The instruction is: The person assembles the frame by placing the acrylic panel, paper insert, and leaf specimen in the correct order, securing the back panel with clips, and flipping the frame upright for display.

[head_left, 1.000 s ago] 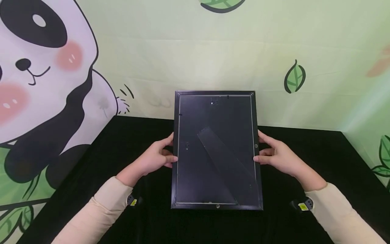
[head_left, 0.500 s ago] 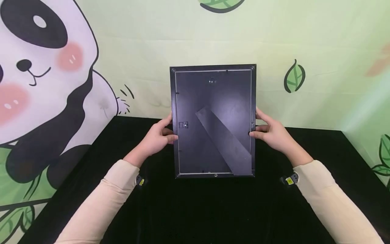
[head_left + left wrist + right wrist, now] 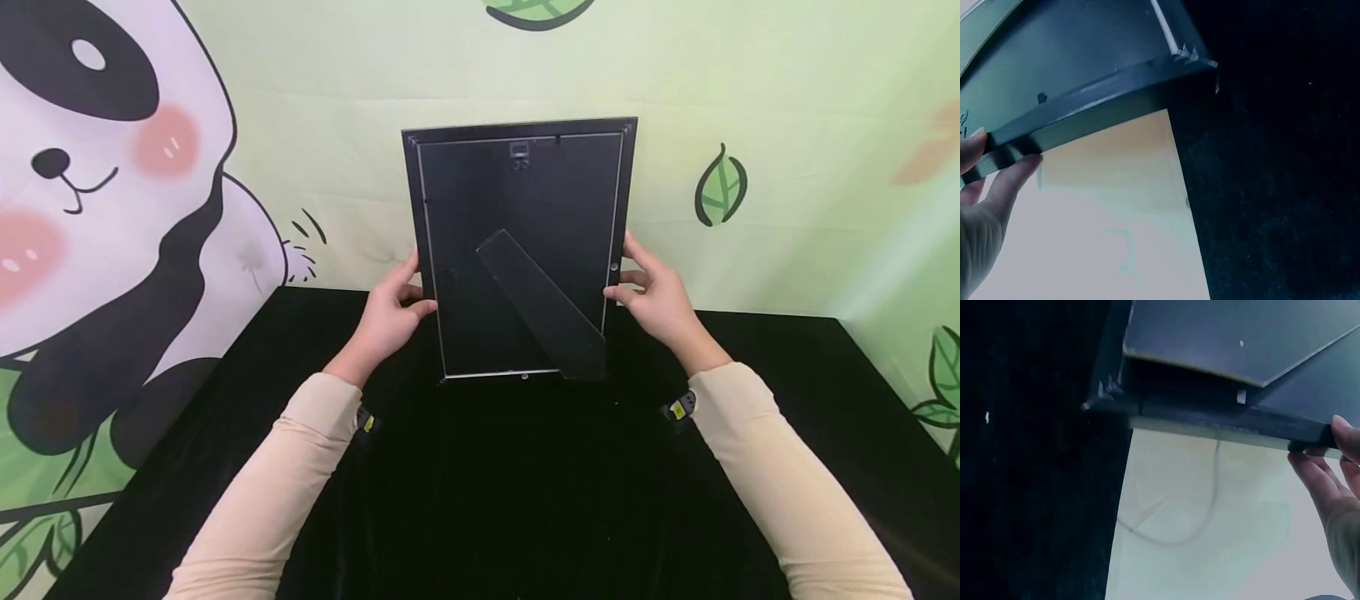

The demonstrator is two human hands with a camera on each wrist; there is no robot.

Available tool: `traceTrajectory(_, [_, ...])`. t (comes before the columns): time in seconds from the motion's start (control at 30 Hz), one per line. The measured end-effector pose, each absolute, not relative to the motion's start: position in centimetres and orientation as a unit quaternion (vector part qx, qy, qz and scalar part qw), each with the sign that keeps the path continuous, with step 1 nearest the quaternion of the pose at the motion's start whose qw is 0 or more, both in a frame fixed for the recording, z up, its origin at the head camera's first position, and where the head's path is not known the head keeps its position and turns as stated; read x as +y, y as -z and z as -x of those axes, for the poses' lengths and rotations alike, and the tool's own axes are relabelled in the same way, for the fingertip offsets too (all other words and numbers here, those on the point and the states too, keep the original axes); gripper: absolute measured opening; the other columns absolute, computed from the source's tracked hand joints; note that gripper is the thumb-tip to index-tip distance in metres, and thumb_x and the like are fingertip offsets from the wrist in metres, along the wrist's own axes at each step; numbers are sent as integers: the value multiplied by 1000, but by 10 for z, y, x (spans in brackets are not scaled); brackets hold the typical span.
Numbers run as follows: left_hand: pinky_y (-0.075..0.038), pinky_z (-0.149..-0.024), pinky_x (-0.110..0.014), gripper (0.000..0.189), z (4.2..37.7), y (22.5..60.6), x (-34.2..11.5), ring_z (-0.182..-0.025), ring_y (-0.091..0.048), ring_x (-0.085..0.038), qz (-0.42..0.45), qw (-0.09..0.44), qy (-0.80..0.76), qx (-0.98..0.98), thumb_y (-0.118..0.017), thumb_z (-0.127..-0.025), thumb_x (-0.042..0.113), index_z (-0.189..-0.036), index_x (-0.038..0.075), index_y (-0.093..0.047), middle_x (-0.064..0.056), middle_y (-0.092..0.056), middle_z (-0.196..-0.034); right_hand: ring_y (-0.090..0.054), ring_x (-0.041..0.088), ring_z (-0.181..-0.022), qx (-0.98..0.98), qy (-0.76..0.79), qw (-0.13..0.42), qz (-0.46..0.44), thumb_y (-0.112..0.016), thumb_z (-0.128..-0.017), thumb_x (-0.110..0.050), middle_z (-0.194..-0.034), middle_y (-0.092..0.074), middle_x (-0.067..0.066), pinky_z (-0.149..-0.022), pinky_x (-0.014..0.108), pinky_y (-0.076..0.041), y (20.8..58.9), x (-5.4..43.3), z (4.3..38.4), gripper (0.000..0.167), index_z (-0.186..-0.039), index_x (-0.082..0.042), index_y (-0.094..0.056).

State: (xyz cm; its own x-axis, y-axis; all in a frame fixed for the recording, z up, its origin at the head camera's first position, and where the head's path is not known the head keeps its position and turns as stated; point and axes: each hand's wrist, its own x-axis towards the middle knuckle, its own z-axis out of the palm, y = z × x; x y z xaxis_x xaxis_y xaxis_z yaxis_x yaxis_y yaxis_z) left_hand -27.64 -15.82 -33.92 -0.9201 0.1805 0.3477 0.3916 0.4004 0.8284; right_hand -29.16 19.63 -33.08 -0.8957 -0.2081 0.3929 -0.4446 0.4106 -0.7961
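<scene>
A black picture frame (image 3: 465,208) stands nearly upright with its back facing me, tilted slightly. On its back is a hinged easel leg (image 3: 543,304), slanting down to the lower right, and a small metal hanger (image 3: 519,151) near the top edge. My left hand (image 3: 386,321) grips the left side of the frame, thumb on the back. Opposite it, my right hand (image 3: 660,300) grips the right side the same way. In the left wrist view the thumb and fingers of the left hand (image 3: 991,206) pinch the frame's edge. The front of the frame is hidden.
A black cloth (image 3: 517,500) covers the table. Behind it hangs a pale green backdrop (image 3: 337,125) with a printed panda (image 3: 112,192) at the left and printed leaves (image 3: 722,185) to the right.
Both hands have carried the frame up and away toward the backdrop. It stands more upright now, and its easel leg sticks out further from the back.
</scene>
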Motion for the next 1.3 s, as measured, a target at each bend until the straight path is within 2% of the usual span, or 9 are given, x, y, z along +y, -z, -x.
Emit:
traceTrajectory(0.13, [-52,-87,-41,83,279,343,-153,-104,-62,-32,170,131,531,-820,-63,-87,-10,-153,20,-22,-13,-44,-142,-59,39,-110,-819,-526,131,-189,-59,-87,13,-145,-41,18,-78,12,-50,334,192,299,82,-154,-20,-24])
traceTrajectory(0.23, [-53,-87,-42,82,280,347,-149,-103,-61,-31,168,151,537,-813,-62,-86,-12,-152,17,-24,-14,-44,-139,-57,38,-115,-818,-530,135,-178,-58,-89,11,-146,-40,17,-87,25,-52,337,190,304,81,-154,-22,-23])
traceTrajectory(0.33, [-53,-87,-43,80,282,352,-146,-104,-59,-31,172,169,541,-806,-61,-86,-13,-152,15,-25,-15,-43,-141,-56,36,-119,-821,-529,140,-162,-56,-91,10,-146,-40,16,-94,40,-48,339,188,310,80,-154,-26,-24])
traceTrajectory(0.4, [-53,-87,-43,78,284,354,-144,-106,-59,-32,176,182,541,-802,-60,-86,-14,-151,13,-26,-15,-43,-142,-54,36,-122,-822,-528,146,-153,-55,-91,11,-146,-40,16,-96,45,-46,340,186,315,80,-154,-27,-23])
traceTrajectory(0.63, [-53,-86,-40,77,288,364,-139,-108,-58,-32,178,221,533,-797,-56,-87,-16,-152,11,-26,-16,-41,-143,-49,34,-128,-822,-529,161,-136,-51,-92,12,-150,-36,13,-97,40,-46,350,179,326,81,-155,-27,-18])
traceTrajectory(0.9, [-55,-82,-40,75,288,372,-135,-102,-59,-33,191,262,530,-784,-55,-84,-21,-150,6,-32,-20,-44,-139,-53,34,-124,-816,-533,174,-142,-50,-92,12,-149,-39,16,-96,36,-47,360,178,329,77,-155,-23,-21])
traceTrajectory(1.1, [-55,-82,-41,75,288,376,-134,-100,-59,-34,193,260,534,-781,-57,-83,-21,-150,6,-33,-20,-46,-137,-54,34,-123,-817,-533,171,-139,-49,-93,11,-147,-40,17,-96,36,-48,364,178,328,75,-155,-23,-22])
traceTrajectory(1.3, [-54,-84,-41,76,289,378,-137,-103,-58,-33,185,244,532,-789,-56,-85,-18,-151,8,-29,-18,-43,-141,-51,35,-126,-817,-538,159,-138,-52,-94,8,-150,-36,18,-99,39,-45,365,177,327,75,-155,-20,-19])
